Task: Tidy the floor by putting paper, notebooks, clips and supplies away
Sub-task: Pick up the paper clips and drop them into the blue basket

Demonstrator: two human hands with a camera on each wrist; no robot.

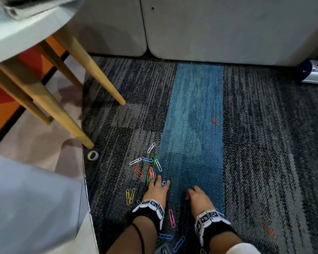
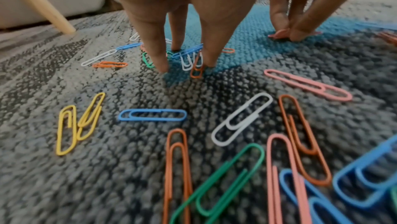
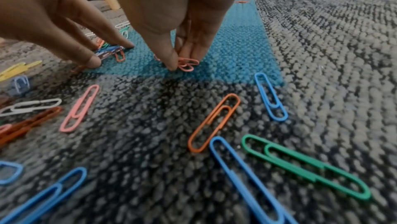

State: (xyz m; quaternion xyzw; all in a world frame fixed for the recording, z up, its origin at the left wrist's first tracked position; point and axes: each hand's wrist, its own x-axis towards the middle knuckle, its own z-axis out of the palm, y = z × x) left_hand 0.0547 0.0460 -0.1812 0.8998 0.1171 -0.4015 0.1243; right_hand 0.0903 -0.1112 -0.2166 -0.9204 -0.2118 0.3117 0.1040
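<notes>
Coloured paper clips lie scattered on the carpet, with a cluster (image 1: 151, 168) just ahead of my left hand (image 1: 159, 182). Its straight, spread fingers press down on a few blue, white and orange clips (image 2: 193, 61). My right hand (image 1: 189, 194) is on the blue carpet stripe; its thumb and fingers pinch a couple of pink clips (image 3: 189, 63) that still touch the floor. Two yellow clips (image 2: 77, 122) lie to the left. More blue, green, orange and pink clips (image 3: 214, 122) lie under and between my wrists.
A small tape roll (image 1: 92, 155) sits by a wooden table leg (image 1: 75, 129) at the left. A second leg (image 1: 106, 77) stands further back. Grey upholstered furniture (image 1: 209, 30) closes the far side. One red clip (image 1: 214, 121) lies alone on the stripe's right edge.
</notes>
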